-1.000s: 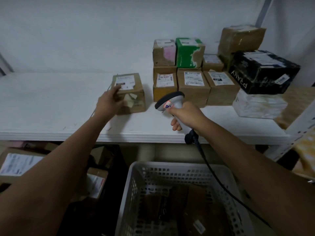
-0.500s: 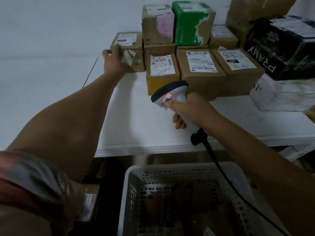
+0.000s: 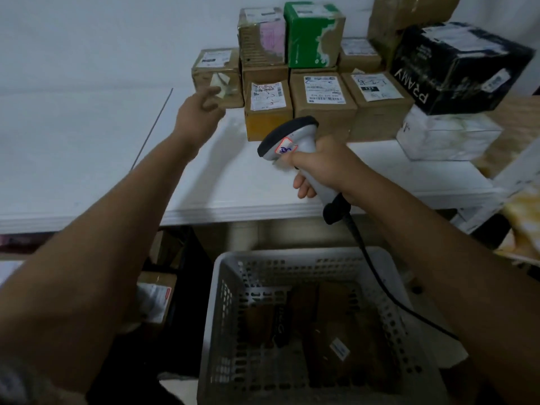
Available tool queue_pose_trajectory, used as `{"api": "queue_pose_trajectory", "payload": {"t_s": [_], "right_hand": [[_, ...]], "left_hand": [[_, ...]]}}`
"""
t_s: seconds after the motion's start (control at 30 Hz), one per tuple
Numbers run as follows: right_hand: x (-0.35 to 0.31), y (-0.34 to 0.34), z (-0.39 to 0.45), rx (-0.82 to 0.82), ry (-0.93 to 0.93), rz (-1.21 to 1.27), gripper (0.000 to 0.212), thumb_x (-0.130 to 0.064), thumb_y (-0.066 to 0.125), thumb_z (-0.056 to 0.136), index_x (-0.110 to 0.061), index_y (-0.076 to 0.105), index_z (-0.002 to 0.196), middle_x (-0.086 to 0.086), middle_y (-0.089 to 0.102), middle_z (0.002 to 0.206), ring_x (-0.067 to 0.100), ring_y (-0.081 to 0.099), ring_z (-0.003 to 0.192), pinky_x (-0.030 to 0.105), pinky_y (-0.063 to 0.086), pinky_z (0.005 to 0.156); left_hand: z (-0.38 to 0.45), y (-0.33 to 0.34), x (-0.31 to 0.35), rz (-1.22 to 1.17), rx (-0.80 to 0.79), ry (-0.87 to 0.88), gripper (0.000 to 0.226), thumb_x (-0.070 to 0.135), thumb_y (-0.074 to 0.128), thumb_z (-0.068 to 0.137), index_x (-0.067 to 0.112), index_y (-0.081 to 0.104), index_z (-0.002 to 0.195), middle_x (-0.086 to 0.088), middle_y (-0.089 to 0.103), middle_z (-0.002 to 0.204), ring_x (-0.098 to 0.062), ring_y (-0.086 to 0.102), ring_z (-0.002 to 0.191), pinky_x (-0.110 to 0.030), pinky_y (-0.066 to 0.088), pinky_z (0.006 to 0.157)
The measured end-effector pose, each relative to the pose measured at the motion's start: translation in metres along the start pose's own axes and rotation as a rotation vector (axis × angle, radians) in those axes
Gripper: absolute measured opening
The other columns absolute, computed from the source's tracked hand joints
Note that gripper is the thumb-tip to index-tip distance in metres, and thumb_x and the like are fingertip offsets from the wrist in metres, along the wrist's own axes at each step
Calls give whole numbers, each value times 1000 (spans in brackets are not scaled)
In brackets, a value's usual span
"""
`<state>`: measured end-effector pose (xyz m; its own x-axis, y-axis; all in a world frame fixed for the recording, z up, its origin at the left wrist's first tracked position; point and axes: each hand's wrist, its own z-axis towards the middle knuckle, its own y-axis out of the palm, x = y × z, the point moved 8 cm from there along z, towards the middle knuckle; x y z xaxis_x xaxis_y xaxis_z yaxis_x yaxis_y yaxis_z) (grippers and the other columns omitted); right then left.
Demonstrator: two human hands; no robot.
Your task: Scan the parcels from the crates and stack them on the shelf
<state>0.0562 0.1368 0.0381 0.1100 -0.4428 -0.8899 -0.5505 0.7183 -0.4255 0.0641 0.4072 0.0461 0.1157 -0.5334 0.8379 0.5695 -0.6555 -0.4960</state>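
A small brown taped parcel (image 3: 216, 75) stands at the back of the white shelf (image 3: 87, 147), against the left end of the parcel stack. My left hand (image 3: 198, 115) hovers just in front of it with loosely curled fingers, holding nothing. My right hand (image 3: 324, 168) grips the grey barcode scanner (image 3: 287, 138) over the shelf's front edge, its black cable trailing down to the right. Below the shelf stands a white perforated crate (image 3: 222, 287) with brown parcels (image 3: 336, 325) inside.
Stacked on the shelf are brown boxes (image 3: 321, 97), a green box (image 3: 312, 36), a pink-labelled box (image 3: 261, 36), a black box (image 3: 458, 65) on a white one (image 3: 447, 135). More labelled parcels (image 3: 155, 296) sit under the shelf at left.
My left hand slid the small parcel to the back beside the stack, then let go and drew back a little. The scanner hand stayed about where it was.
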Motion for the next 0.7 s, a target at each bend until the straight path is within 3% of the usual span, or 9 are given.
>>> {"api": "queue_pose_trajectory", "payload": {"t_s": [0.1, 0.23, 0.33, 0.4, 0.47, 0.53, 0.6, 0.7], "right_hand": [[16, -2, -33, -14, 21, -45, 33, -26, 60, 94, 7, 63, 92, 9, 67, 56, 21, 63, 47, 22, 46, 45], [51, -2, -81, -78, 75, -131, 41, -31, 62, 94, 9, 66, 86, 14, 69, 63, 23, 66, 51, 27, 50, 52], [89, -3, -112, -107, 143, -183, 44, -33, 60, 96, 9, 68, 83, 15, 71, 64, 22, 67, 52, 27, 52, 54], [114, -3, -127, -110, 196, -191, 45, -32, 59, 96, 9, 69, 82, 14, 71, 64, 22, 67, 53, 27, 52, 55], [138, -2, -137, -105, 260, -151, 42, -32, 58, 97, 6, 68, 81, 11, 68, 59, 18, 64, 49, 24, 50, 51], [160, -1, -142, -93, 318, -72, 35, -31, 58, 97, 1, 64, 86, 8, 66, 55, 16, 62, 45, 23, 49, 48], [183, -2, -144, -81, 390, 3, 32, -31, 58, 98, 0, 62, 94, 8, 66, 56, 15, 61, 44, 22, 50, 47], [221, -6, -149, -58, 524, 107, 35, -31, 61, 97, 3, 61, 103, 11, 66, 61, 16, 62, 46, 24, 51, 48]], "left_hand": [[-84, 5, 22, -172, 37, 51, 32, 16, 58, 94, 24, 66, 124, 4, 66, 126, -10, 68, 105, -33, 58, 91], [-195, 34, 28, -339, 42, 82, 27, 3, 52, 99, 19, 68, 113, 0, 70, 115, -8, 71, 96, -22, 55, 87], [-252, 80, 3, -428, -5, 6, 26, -5, 49, 99, 10, 68, 108, -3, 71, 100, -1, 68, 79, -16, 52, 79], [-283, 117, -27, -420, -69, -126, 26, -3, 48, 101, 13, 68, 104, -1, 70, 94, -2, 67, 75, -20, 54, 76], [-312, 158, -67, -276, -204, -259, 21, 7, 51, 102, 19, 68, 101, 3, 70, 96, -9, 68, 85, -30, 56, 80], [-339, 194, -91, 12, -425, -230, 18, 15, 53, 101, 16, 66, 113, 3, 68, 109, -16, 66, 101, -30, 51, 86], [-369, 230, -105, 246, -683, -136, 33, 26, 51, 101, 11, 58, 129, -5, 63, 125, -26, 60, 118, -33, 46, 96], [-401, 277, -129, 343, -959, -105, 52, 29, 56, 97, 4, 47, 142, -18, 46, 145, -34, 46, 133, -36, 40, 106]]}}
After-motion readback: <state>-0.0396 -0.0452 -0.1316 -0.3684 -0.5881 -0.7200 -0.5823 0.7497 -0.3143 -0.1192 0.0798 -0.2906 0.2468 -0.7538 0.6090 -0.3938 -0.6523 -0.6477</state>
